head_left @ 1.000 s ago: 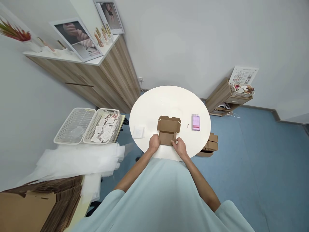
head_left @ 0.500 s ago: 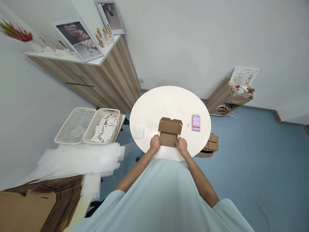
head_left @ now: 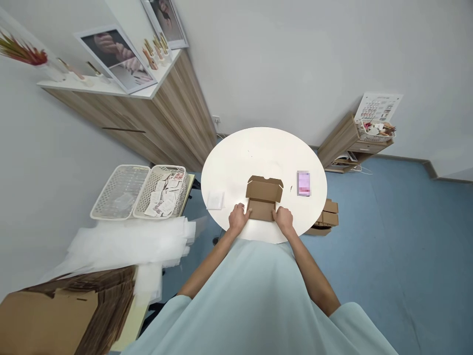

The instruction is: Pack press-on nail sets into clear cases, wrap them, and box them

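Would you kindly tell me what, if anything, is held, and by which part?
The open cardboard box: the right hand holds its right side near the front; the left hand has its thumb at the left side, its grip unclear.

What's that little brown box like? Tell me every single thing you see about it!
The brown box looks like plain cardboard. It's shallow, with its lid raised along the far side and a small notch in the lid's far edge. It sits open on the round white table, near the person. The left hand touches its left side; the right hand, its right side.
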Demonstrator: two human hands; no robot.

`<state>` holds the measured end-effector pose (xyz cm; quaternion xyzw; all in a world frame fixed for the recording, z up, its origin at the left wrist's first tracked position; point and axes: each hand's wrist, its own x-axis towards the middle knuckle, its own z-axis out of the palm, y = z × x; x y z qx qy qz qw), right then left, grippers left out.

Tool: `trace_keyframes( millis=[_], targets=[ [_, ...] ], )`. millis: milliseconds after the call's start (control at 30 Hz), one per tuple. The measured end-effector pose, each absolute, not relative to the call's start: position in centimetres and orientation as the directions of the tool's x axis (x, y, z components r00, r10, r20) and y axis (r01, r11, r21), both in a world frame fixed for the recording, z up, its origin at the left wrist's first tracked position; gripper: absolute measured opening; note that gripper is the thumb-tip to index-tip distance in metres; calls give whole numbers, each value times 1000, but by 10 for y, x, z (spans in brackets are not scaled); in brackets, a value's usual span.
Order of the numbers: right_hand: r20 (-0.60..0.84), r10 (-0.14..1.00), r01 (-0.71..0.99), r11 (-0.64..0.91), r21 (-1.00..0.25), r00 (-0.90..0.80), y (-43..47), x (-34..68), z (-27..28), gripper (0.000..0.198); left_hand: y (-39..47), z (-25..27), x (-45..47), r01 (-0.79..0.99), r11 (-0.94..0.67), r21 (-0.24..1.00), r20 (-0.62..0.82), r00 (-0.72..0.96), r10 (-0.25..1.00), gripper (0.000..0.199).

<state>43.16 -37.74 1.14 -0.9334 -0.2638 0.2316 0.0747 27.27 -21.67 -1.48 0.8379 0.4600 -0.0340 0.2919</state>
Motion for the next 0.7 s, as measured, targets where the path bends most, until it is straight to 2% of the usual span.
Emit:
trace_keyframes(
  millis=[100,200,267,400,533,700],
  targets=[
    [-360,508,398,-853,-338,783,-393,432,16,39,-189,-17,250,815,-328,478,-215,470,856,45],
    [-366,485,336,-852,-402,794,-408,430,20,40,-148,-18,226,885,-208,416,-164,298,940,57],
    [-370,473,301,-849,-435,799,-414,427,22,39,-125,-19,215,923,-152,353,-179,226,957,62],
    [-359,456,252,-835,-489,815,-420,423,26,37,-100,-20,212,955,-180,237,-256,240,936,66],
    [-348,445,222,-822,-524,825,-421,421,33,37,-96,-17,221,958,-230,171,-258,269,928,67],
    [-341,453,218,-809,-546,824,-420,420,41,38,-100,-7,227,939,-247,240,-269,309,912,60]
  ],
)
